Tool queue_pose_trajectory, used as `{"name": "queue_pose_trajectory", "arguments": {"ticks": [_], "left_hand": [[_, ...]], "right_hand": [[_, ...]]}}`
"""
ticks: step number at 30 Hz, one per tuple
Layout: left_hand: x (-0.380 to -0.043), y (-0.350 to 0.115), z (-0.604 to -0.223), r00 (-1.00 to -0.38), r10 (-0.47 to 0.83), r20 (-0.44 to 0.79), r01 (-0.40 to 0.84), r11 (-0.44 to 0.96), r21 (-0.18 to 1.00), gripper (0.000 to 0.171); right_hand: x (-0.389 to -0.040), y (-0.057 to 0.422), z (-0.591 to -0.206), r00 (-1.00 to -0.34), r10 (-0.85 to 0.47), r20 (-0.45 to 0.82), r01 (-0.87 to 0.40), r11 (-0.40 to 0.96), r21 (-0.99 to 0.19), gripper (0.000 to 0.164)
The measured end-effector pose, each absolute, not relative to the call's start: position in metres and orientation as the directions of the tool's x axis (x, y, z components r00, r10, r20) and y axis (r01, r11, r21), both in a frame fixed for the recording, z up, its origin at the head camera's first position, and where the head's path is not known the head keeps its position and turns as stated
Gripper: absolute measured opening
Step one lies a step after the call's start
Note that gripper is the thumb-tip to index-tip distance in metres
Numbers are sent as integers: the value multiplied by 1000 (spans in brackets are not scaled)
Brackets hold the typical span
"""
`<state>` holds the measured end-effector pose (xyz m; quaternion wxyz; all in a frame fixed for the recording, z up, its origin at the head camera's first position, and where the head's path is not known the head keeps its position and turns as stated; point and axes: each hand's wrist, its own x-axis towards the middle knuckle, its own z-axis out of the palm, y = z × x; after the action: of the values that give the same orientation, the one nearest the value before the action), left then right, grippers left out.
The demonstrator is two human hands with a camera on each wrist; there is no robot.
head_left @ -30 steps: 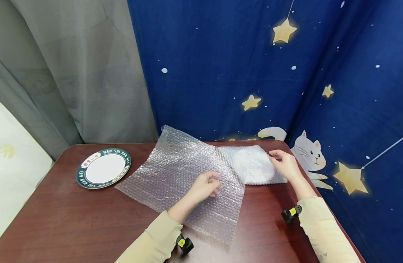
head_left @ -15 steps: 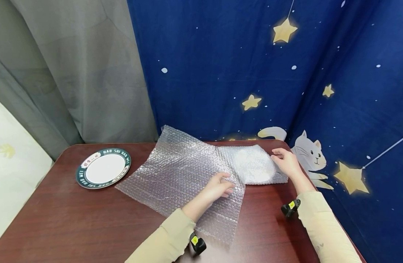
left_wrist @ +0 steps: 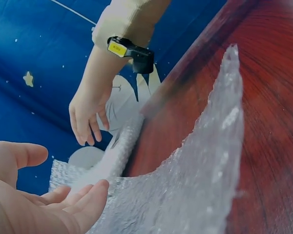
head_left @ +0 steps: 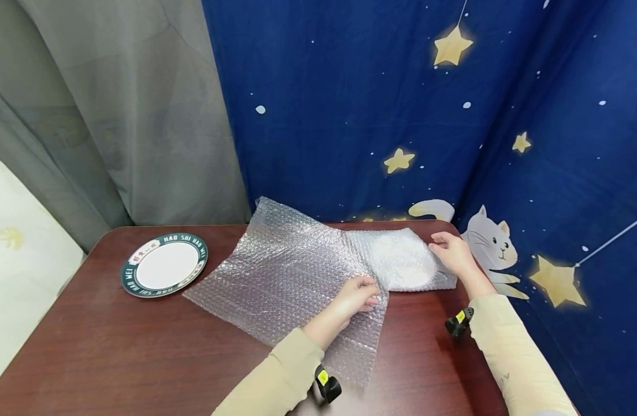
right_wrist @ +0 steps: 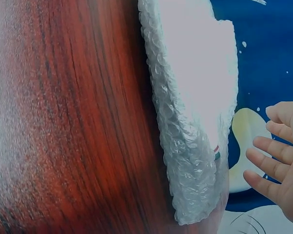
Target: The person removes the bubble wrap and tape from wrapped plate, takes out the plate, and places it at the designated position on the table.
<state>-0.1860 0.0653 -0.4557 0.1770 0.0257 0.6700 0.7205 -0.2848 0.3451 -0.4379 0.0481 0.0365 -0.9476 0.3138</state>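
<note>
A sheet of bubble wrap (head_left: 292, 266) spreads across the table, its right end folded over a round white plate (head_left: 404, 263). Over the sheet, near that fold, is my left hand (head_left: 356, 297); in the left wrist view its fingers (left_wrist: 88, 202) are loosely bent and grip nothing. My right hand (head_left: 454, 254) is beside the bundle's right end. The right wrist view has its fingers (right_wrist: 273, 148) spread and apart from the bubble-wrapped bundle (right_wrist: 185, 161). A little of the plate's coloured rim shows through there; the rest is hidden by wrap and glare.
On the left of the brown table (head_left: 141, 346) lies another plate (head_left: 136, 286), with a dark green lettered rim. A grey curtain (head_left: 167, 115) and a blue star-patterned curtain (head_left: 339, 115) hang right behind the table's back edge.
My left hand has moved right across the bubble wrap, toward the wrapped plate. The right hand has shifted slightly right, away from the bundle. The bubble wrap and both plates lie as before.
</note>
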Motion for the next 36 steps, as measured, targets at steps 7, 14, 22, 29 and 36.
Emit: {"name": "queue_pose_trajectory", "arguments": {"ticks": [7,14,22,29,36], "left_hand": [[-188,70,-463,-938,267,-219,-235,-29,972,35],[-188,79,-467,-933,273,-234,-257,-52,965,35],[-183,97,-470,-914,331,-233,-270,-70,960,38],[-176,112,-472,-896,355,-266,-318,-98,943,41],[-175,121,-480,-859,408,-309,-426,-235,874,37]], "right_hand": [[-290,339,-434,-994,-77,82,-110,824,-556,39],[-298,338,-434,-996,-70,47,-85,831,-549,41],[-303,346,-438,-997,-73,18,-71,841,-536,42],[-306,352,-441,-998,-54,7,-50,848,-527,39],[-312,353,-446,-998,-65,5,-59,860,-507,33]]}}
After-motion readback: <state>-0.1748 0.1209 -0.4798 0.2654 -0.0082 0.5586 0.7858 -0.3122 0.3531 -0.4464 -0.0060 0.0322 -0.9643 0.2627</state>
